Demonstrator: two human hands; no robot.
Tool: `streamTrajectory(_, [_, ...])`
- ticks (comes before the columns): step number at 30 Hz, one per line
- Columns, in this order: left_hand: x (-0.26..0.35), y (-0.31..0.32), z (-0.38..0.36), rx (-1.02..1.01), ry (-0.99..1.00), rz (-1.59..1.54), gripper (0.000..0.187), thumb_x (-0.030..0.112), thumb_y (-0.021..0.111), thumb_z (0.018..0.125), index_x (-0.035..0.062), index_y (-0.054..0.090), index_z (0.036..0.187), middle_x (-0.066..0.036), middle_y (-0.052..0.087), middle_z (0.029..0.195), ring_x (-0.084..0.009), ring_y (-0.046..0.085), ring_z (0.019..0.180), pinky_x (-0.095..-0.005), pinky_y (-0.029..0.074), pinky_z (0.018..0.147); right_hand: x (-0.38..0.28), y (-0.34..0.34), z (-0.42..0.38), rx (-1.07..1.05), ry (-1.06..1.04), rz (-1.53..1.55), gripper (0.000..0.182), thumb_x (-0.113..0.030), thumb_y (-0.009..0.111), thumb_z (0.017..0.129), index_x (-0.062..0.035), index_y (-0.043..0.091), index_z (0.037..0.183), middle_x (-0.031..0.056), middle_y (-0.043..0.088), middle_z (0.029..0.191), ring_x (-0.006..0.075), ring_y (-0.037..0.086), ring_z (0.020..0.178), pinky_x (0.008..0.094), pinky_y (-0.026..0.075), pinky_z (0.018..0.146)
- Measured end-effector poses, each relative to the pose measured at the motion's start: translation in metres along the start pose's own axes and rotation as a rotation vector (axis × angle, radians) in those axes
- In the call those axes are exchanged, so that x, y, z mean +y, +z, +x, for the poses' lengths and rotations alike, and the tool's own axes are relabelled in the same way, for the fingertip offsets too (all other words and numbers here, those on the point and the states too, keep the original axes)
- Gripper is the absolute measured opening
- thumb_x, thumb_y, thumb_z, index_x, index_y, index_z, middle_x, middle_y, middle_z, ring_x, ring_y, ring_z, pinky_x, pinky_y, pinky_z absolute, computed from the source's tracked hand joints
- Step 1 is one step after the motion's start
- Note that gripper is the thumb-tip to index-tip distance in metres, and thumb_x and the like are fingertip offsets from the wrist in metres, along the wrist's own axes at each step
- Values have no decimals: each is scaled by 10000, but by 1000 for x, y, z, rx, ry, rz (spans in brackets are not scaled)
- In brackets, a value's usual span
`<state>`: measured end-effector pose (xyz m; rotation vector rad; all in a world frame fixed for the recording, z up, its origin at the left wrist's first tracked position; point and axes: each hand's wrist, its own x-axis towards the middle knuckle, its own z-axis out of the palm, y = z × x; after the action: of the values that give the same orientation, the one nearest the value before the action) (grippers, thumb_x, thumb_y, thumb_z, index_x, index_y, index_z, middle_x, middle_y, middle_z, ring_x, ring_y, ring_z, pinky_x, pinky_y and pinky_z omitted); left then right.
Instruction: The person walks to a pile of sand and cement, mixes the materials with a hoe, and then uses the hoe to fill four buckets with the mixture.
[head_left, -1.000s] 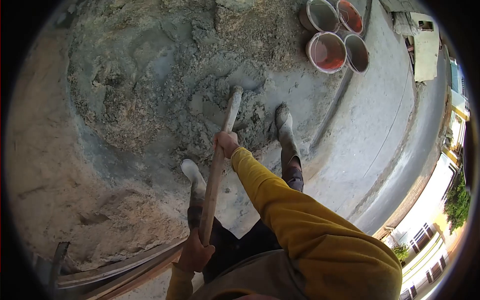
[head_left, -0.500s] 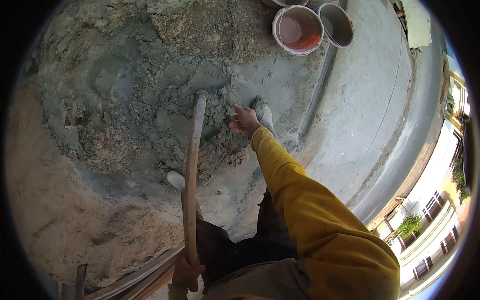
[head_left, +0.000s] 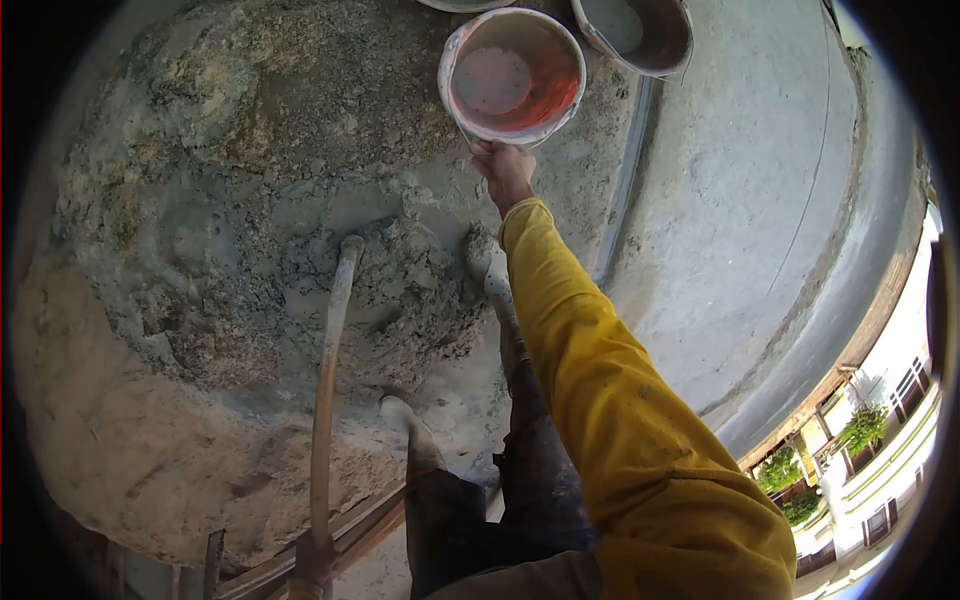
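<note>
My right hand (head_left: 505,168), in a yellow sleeve, is closed at the near edge of a bucket (head_left: 548,88) with a pale rim and a red-stained inside. Whether its fingers grip the rim or the wire handle cannot be made out. The bucket's mouth faces me, and a greyish-pink layer coats its bottom. Low in the view, my left hand (head_left: 316,562) is wrapped round the lower end of a long wooden tool handle (head_left: 326,400). That handle's far end rests in wet grey mortar (head_left: 400,290), where the tool's head is hidden.
Another bucket (head_left: 655,50) stands at the upper right, beside a third rim (head_left: 465,4) cut off by the top edge. My boots (head_left: 482,255) stand in and beside the mortar. A smooth concrete slab (head_left: 740,190) runs along the right. Boards (head_left: 365,535) lie at the lower left.
My right hand has moved up and forward from above the mortar to the bucket and closed on it. The bucket appears nearer. My left hand keeps hold of the wooden handle; one foot has shifted.
</note>
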<state>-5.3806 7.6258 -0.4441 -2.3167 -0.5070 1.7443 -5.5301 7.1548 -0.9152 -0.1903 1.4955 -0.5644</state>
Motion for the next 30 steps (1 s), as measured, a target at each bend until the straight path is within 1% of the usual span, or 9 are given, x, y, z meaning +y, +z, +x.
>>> streamTrajectory(6, [-25,-1,16,14,-32,2,214,-107,644,649,14,494,744,-51,493,579,-171,527,426,-318,419,373,29,-13,-46,-255,222,-189,191,-104,512,933,19,573,1065,123,648,980,214,672,817,331,539,703])
streamTrajectory(10, [-28,-4,19,7,-64,-82,218,-112,637,637,15,495,744,-45,489,577,-167,512,421,-315,403,370,-30,-48,-15,-246,133,-636,770,-625,667,765,1,548,1198,126,606,1127,239,618,981,408,454,780])
streamTrajectory(14, [-48,-6,29,58,-54,23,207,-92,641,629,21,498,727,-44,487,566,-160,488,415,-307,382,372,-140,-80,70,153,-100,-276,934,-549,716,769,76,340,1352,200,498,1282,315,628,971,386,448,762])
streamTrajectory(16, [-47,-4,25,85,-36,68,205,-88,644,626,22,500,721,-44,486,560,-159,483,413,-306,378,373,-202,-67,96,257,-174,-61,640,-420,612,897,63,418,1269,183,523,1252,316,638,942,429,458,784])
streamTrajectory(20, [-14,-8,14,-10,-123,2,206,-94,658,624,23,504,696,-46,483,542,-167,497,414,-307,382,377,-224,-80,131,-92,-438,51,322,-85,376,958,2,396,1267,161,509,1244,324,531,1145,481,462,957])
streamTrajectory(23, [-29,-12,19,-31,-69,48,194,-85,656,637,24,501,682,-45,482,536,-166,496,408,-306,384,378,-178,-77,111,180,-332,155,277,-50,338,944,131,414,1139,217,510,1096,339,614,941,471,551,842])
streamTrajectory(24, [-52,-14,27,0,-25,70,195,-84,656,639,24,498,678,-44,481,533,-164,492,404,-306,386,378,-156,-91,111,149,-272,275,210,-47,359,939,57,397,1117,201,554,946,302,644,625,391,594,545])
streamTrajectory(26, [-55,-15,33,39,27,90,197,-83,656,641,24,494,675,-44,480,530,-162,488,400,-306,387,379,-124,-95,89,150,-254,256,268,-116,377,949,33,365,1172,208,518,1095,347,653,819,469,579,697])
streamTrajectory(30, [-19,-16,18,-22,-97,34,201,-88,647,637,25,485,674,-42,477,531,-151,483,400,-303,384,372,-132,-74,55,-119,-214,402,595,-305,393,952,-21,144,1412,194,104,1545,428,365,1318,584,167,1108])
